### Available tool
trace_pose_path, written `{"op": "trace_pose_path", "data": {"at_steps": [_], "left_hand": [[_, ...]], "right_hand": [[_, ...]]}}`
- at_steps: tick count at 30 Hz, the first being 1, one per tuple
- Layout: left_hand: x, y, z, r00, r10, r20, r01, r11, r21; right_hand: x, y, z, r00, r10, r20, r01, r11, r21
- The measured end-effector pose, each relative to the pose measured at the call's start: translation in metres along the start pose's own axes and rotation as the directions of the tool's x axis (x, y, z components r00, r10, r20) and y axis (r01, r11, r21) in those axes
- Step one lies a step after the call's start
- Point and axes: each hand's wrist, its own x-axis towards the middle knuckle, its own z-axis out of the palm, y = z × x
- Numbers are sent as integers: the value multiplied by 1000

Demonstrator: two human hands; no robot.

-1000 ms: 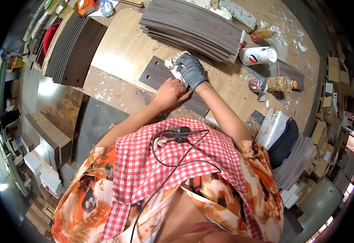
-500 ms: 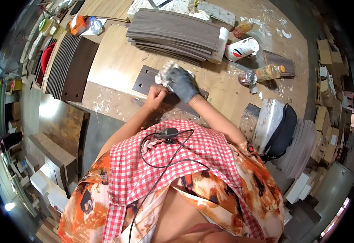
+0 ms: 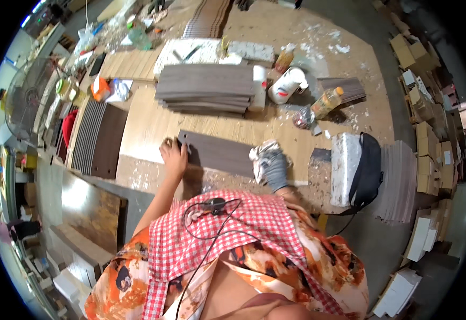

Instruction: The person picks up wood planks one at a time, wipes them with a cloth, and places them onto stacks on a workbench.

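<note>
A dark brown wood-grain board [image 3: 219,153] lies flat on the worktable in front of me, with a small hole near its left end. My left hand [image 3: 174,157], bare, is at that left end with its fingers bent round the edge. At the opposite end my right hand [image 3: 276,169], in a grey glove, presses a crumpled white rag [image 3: 265,154] against the board. The rag hides the board's right end.
Beyond the board a stack of similar boards [image 3: 203,88] lies on the worktable [image 3: 150,120]. More boards [image 3: 101,138] stand at the left. A white bottle [image 3: 288,85] and drink bottles [image 3: 327,102] are at the right, behind a black bag [image 3: 367,170] on a white block.
My right hand has moved the rag rightward along the board to its right end. My left hand has gone from beside the rag to the left end. The view has tipped up.
</note>
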Motion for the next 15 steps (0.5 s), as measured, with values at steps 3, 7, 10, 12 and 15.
{"op": "trace_pose_path", "data": {"at_steps": [3, 7, 10, 12, 15], "left_hand": [[3, -2, 5, 994, -111, 12, 111, 989, -94], [12, -17, 13, 987, -149, -61, 136, 974, -181], [21, -8, 7, 954, -263, 140, 298, 817, -493], [21, 12, -5, 878, -432, 206, 464, 661, -589], [13, 10, -31, 857, -398, 326, 512, 599, -615]], "right_hand": [[3, 26, 23, 982, 185, -44, -163, 937, 308], [3, -17, -2, 988, -153, 6, 145, 923, -357], [5, -16, -5, 996, -88, -18, 84, 984, -160], [3, -8, -4, 999, 2, -43, -6, 996, -85], [-1, 0, 7, 953, 271, -136, -211, 914, 347]]}}
